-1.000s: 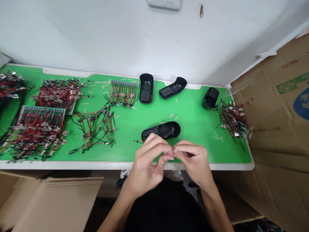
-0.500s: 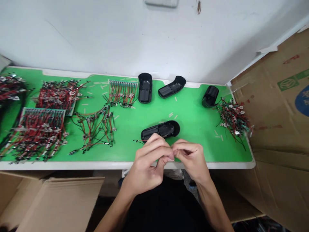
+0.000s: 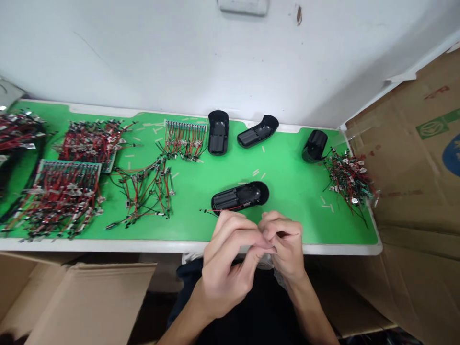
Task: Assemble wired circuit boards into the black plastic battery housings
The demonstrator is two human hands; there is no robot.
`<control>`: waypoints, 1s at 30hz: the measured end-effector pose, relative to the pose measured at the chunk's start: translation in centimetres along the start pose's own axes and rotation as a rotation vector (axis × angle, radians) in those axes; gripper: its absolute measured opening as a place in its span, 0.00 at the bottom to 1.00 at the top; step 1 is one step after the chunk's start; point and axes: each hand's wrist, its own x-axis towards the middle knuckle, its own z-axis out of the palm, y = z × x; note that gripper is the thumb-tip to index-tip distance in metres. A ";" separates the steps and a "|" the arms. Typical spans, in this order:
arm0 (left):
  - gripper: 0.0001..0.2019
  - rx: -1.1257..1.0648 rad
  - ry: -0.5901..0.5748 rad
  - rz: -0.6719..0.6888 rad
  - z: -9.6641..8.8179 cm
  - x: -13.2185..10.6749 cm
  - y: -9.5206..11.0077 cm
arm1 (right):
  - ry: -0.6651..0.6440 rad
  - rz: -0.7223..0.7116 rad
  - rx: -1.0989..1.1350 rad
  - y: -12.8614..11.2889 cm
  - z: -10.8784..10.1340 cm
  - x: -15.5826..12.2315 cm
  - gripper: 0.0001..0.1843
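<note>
left hand and right hand curled closed, fingertips meeting in a pinch on something too small to tell, just below a black plastic housing with a thin red wire along its edge, on the green mat

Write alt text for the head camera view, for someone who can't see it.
The left hand and right hand pinch something too small to make out, just below a black plastic housing with a thin red wire across it. Wire bundles and three more housings lie on a green bench.
</note>
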 end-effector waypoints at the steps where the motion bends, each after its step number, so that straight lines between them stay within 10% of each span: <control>1: 0.13 0.014 -0.007 -0.001 -0.1 0.1 0.1 | 0.008 -0.016 -0.027 -0.1 0.1 0.0 0.15; 12: 0.13 0.083 -0.007 -0.056 -0.5 0.1 0.7 | 0.035 -0.260 -0.221 -0.5 0.0 0.4 0.14; 30: 0.13 -0.054 -0.169 0.024 -2.3 1.1 -1.3 | -0.164 0.026 -0.117 -1.0 -0.7 0.6 0.10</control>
